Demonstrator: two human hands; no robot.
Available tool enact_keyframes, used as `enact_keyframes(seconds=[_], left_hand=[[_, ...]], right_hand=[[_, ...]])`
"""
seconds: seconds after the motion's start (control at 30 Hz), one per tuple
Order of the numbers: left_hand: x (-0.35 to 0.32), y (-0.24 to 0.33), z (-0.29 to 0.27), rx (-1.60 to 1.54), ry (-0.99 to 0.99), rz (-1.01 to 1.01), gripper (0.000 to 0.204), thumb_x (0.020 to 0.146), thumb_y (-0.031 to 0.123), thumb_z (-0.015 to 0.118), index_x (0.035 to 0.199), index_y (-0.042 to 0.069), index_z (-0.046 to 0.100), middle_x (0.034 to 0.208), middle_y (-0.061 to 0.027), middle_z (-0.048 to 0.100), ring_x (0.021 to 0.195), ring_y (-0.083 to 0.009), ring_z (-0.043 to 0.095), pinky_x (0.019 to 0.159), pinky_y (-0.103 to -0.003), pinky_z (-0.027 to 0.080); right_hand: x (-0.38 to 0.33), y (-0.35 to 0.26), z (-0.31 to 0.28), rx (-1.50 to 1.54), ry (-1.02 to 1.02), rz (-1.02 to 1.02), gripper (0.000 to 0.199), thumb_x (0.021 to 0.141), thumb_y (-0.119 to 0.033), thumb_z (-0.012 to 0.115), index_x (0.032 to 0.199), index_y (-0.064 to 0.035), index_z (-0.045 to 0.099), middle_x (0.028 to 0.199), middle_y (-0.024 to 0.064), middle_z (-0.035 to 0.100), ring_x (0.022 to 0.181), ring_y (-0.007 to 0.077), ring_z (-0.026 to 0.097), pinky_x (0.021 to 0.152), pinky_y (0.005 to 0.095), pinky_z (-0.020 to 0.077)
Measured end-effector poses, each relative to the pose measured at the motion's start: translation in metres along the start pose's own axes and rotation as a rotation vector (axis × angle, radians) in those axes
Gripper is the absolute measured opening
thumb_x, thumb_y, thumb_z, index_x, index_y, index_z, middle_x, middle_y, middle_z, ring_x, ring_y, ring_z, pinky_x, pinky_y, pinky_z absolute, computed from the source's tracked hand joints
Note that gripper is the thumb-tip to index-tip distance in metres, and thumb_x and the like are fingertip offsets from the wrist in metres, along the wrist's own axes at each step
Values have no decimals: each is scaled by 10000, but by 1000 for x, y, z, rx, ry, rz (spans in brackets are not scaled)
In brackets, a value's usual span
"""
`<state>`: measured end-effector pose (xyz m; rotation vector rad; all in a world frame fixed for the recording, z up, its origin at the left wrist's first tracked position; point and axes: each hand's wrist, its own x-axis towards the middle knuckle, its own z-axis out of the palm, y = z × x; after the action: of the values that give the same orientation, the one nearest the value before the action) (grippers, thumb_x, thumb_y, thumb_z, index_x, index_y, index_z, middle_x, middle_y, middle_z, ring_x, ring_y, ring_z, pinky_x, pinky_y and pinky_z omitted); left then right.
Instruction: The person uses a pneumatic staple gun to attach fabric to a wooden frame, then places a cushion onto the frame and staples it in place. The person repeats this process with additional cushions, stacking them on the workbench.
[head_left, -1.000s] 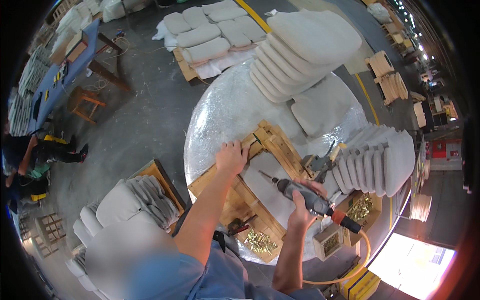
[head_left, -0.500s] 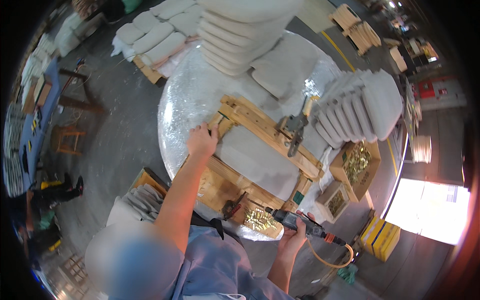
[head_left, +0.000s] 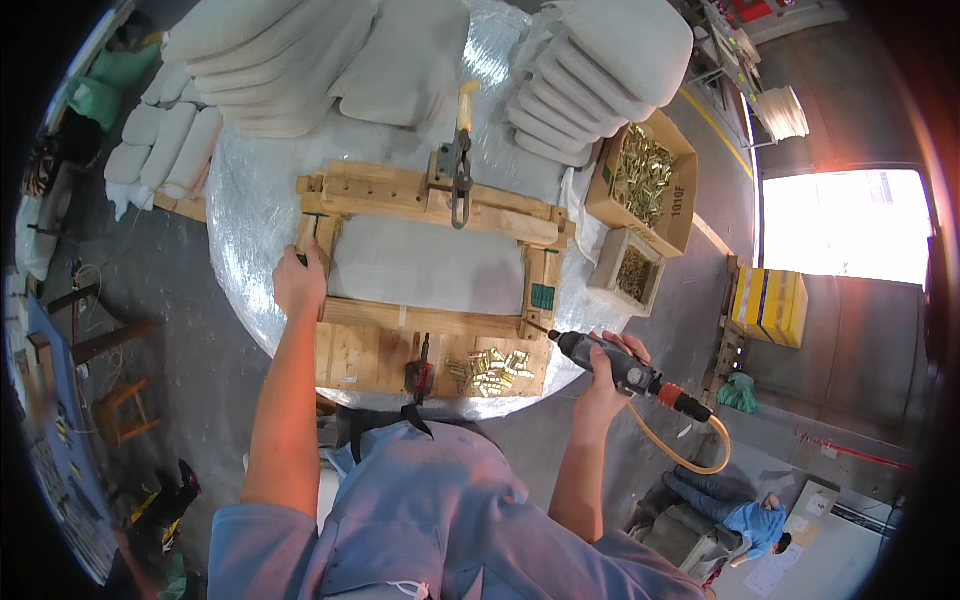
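Note:
My right hand is wrapped round an air-powered driver with an orange hose. Its thin bit points at the lower right corner of a wooden frame jig; whether the tip touches cannot be told. At the jig's left end my left hand grips the side bar, its fingers over the wood. A grey padded panel lies flat inside the jig. On the far bar sits a metal toggle clamp with a yellow handle. Brass-coloured fittings and a red-and-dark tool lie on the near board.
Stacks of grey pads and more pads stand at the back of the film-covered round table. At right are a cardboard box of brass fittings and a smaller wooden box. Another person is at lower right.
My view has swung right, so the jig now appears squarer and farther left. The driver's bit has come to the jig's lower right corner. My left hand stays at the jig's left end.

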<state>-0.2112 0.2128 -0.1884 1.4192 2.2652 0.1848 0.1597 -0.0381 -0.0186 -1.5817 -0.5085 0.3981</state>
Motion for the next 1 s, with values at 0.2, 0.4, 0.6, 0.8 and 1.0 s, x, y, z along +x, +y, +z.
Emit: enact_keyframes(seconds=[0.2,0.4,0.6,0.8,1.0], left_hand=[[2,-6,2,18,3,16,704,1114,674,388,1389,79,645,1350,-192,718,1244,-428,661,1015,-576,550],[-3,2,0,21,-11,5,693,1117,664,387,1392,80,638,1366,-191,709,1263,-424,651,1021,-568,547],[-8,-15,-4,-94,113,27,636,1098,580,499,1207,1,738,1144,-271,766,1065,-482,731,940,-589,568],[-11,25,-13,-34,-81,8,648,1107,586,450,1369,31,658,1304,-249,733,1250,-437,681,1044,-564,563],[-19,-4,-26,-70,-19,-42,659,1117,611,421,1401,58,640,1376,-201,708,1311,-404,639,1059,-551,553]], right_hand=[[3,-2,16,-6,29,50,565,922,19,761,1424,-57,513,1276,176,672,1214,318,701,1117,469,544],[41,23,16,153,219,-44,514,953,13,787,1401,-90,556,1260,140,688,1198,252,682,1094,437,565],[116,86,0,803,425,275,386,1056,-271,737,1386,-119,608,1212,118,718,1192,241,701,1016,441,604],[113,137,-34,1192,622,668,643,1040,-467,667,1439,37,647,1424,202,712,1323,356,685,1137,548,568],[141,191,10,1247,520,909,556,1049,-422,669,1378,27,674,1338,168,730,1238,339,703,1070,520,592]])
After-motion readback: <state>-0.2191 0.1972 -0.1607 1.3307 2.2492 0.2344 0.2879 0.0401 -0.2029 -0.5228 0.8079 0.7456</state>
